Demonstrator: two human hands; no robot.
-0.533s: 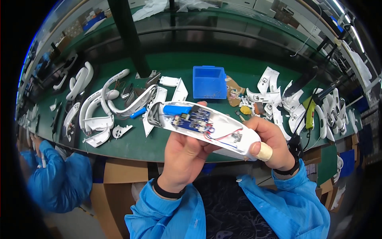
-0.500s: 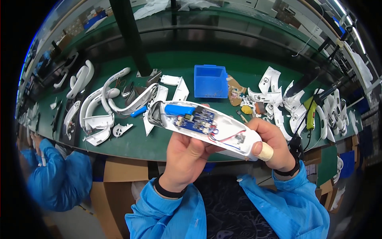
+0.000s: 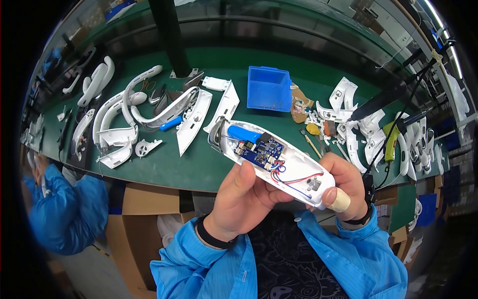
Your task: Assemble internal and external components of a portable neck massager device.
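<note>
Both my hands hold a long white plastic housing (image 3: 297, 164), its open side turned up, above the near edge of the green bench. Inside it are a blue cylindrical battery (image 3: 243, 133), a blue circuit board (image 3: 262, 153) and red, blue and white wires running toward a small metal part (image 3: 313, 184) at the right end. My left hand (image 3: 247, 192) supports the housing from below, thumb along its near side. My right hand (image 3: 344, 183) grips the right end; its thumb wears a beige finger cot (image 3: 340, 200). A grey rounded piece forms the housing's left end.
On the green bench (image 3: 209, 172), white curved shells (image 3: 117, 124) lie at the left and more white parts (image 3: 343, 94) at the right. A blue bin (image 3: 269, 89) stands behind the housing. A green electric screwdriver (image 3: 391, 142) is at right. A person in blue (image 3: 69, 209) works at far left.
The housing has tilted further, its right end lower, and its inside faces me more. My left hand's fingers have spread a little beneath it. The view has shifted slightly.
</note>
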